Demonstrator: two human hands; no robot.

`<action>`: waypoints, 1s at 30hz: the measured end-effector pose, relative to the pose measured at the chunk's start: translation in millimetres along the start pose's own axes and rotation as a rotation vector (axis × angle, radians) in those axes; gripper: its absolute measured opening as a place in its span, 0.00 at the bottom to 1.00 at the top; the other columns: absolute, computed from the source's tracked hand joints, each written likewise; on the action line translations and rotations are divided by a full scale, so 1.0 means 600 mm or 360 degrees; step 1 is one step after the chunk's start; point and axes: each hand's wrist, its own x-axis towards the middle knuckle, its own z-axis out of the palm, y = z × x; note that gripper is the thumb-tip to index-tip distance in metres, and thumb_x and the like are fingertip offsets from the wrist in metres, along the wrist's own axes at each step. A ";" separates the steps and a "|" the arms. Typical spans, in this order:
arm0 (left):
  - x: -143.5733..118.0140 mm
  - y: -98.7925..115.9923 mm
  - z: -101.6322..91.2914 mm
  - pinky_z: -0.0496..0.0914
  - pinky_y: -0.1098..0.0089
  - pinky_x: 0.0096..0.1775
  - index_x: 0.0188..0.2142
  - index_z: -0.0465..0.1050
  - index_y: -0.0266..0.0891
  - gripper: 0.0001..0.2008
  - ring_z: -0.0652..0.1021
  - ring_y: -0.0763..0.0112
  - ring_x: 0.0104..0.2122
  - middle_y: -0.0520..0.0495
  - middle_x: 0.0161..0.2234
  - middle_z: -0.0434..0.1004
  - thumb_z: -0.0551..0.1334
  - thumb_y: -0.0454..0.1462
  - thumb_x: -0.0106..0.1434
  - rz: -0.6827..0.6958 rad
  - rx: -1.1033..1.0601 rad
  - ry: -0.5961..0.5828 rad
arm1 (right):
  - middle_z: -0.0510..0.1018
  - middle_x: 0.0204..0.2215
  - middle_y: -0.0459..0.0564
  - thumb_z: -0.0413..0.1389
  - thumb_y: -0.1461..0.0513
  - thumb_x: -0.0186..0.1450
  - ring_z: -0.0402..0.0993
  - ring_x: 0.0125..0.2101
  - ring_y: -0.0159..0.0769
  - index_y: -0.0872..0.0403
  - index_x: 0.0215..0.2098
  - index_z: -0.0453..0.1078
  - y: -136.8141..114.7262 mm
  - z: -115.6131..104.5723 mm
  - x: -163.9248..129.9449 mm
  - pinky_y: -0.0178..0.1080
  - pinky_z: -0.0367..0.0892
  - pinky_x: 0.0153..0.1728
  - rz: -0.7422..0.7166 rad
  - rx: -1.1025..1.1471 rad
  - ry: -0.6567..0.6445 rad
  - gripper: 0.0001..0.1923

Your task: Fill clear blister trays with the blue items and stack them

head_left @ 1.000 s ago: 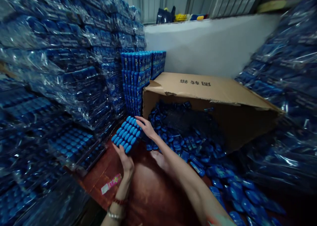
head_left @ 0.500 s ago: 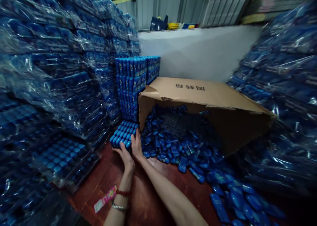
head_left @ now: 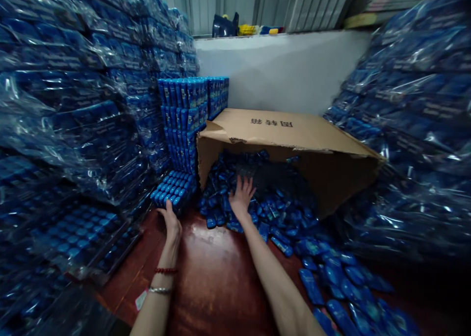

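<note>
Since half a second ago the right hand (head_left: 241, 198) has left the packed block of blue pieces (head_left: 172, 191) and moved across to the loose blue pieces (head_left: 265, 213) spilling from the cardboard box (head_left: 279, 135); the left hand (head_left: 171, 223) has stayed at the block.

Left hand: fingers extended and released, fingertips touching the near edge of the block, nothing gripped. A red bead bracelet (head_left: 165, 271) and a silver bracelet (head_left: 160, 290) sit on its wrist. The block lies just beyond this hand on the red-brown floor (head_left: 217, 282), its rows of rounded blue ends facing up, set against the foot of an upright stack of blue packs (head_left: 182, 120).

Right hand: fingers spread open, palm down on the heap of loose pieces at the mouth of the box; whether any piece is caught under the fingers cannot be told. The box lies on its side beyond this hand, its opening towards the person, printed characters on its upper face.

To the right of the right forearm, more loose pieces trail across the floor. Left of the left hand rise plastic-wrapped bundles (head_left: 73, 105) of the same blue goods; similar bundles (head_left: 412, 130) stand well to the right. A white wall (head_left: 279, 71) stands behind the box.
</note>
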 end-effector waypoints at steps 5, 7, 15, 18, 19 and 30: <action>-0.077 0.027 -0.002 0.46 0.63 0.62 0.65 0.28 0.40 0.41 0.46 0.66 0.65 0.42 0.67 0.33 0.48 0.55 0.63 -0.0092 -0.0060 0.0234 | 0.74 0.46 0.62 0.47 0.68 0.61 0.63 0.53 0.49 0.56 0.48 0.69 0.082 -0.085 0.043 0.56 0.50 0.54 -0.0098 -0.0404 -0.0238 0.18; -0.126 0.037 0.010 0.46 0.62 0.62 0.65 0.35 0.40 0.39 0.47 0.63 0.65 0.40 0.67 0.36 0.51 0.52 0.63 -0.0031 -0.0054 0.0233 | 0.74 0.45 0.58 0.44 0.68 0.63 0.65 0.51 0.44 0.55 0.46 0.70 0.091 -0.115 0.025 0.51 0.49 0.56 -0.0210 -0.0421 -0.0253 0.18; -0.291 0.037 0.019 0.57 0.60 0.59 0.59 0.56 0.45 0.26 0.63 0.63 0.59 0.42 0.60 0.59 0.55 0.46 0.64 0.0061 0.0088 -0.0538 | 0.74 0.39 0.52 0.46 0.68 0.63 0.66 0.43 0.39 0.49 0.46 0.71 0.125 -0.175 -0.281 0.51 0.50 0.55 -0.0823 -0.0432 -0.0321 0.18; -0.290 0.027 0.011 0.58 0.62 0.58 0.54 0.64 0.42 0.20 0.65 0.64 0.56 0.42 0.55 0.64 0.54 0.45 0.64 0.0167 0.0248 -0.0654 | 0.74 0.40 0.54 0.49 0.70 0.60 0.67 0.41 0.41 0.49 0.51 0.68 0.119 -0.189 -0.387 0.47 0.60 0.46 -0.0621 -0.0491 -0.0606 0.23; -0.284 0.022 0.014 0.59 0.61 0.58 0.52 0.66 0.41 0.18 0.66 0.64 0.55 0.42 0.54 0.66 0.54 0.44 0.65 0.0198 0.0317 -0.0739 | 0.74 0.41 0.54 0.49 0.70 0.59 0.68 0.41 0.41 0.49 0.54 0.66 0.115 -0.196 -0.407 0.46 0.61 0.44 -0.0562 -0.0479 -0.0705 0.25; -0.232 -0.020 0.200 0.37 0.36 0.56 0.63 0.52 0.46 0.43 0.39 0.36 0.63 0.36 0.66 0.40 0.64 0.53 0.50 0.0680 0.1485 -0.1628 | 0.75 0.44 0.49 0.51 0.58 0.63 0.75 0.42 0.42 0.38 0.54 0.64 0.246 -0.142 -0.314 0.40 0.72 0.39 -0.0576 -0.0149 -0.0238 0.20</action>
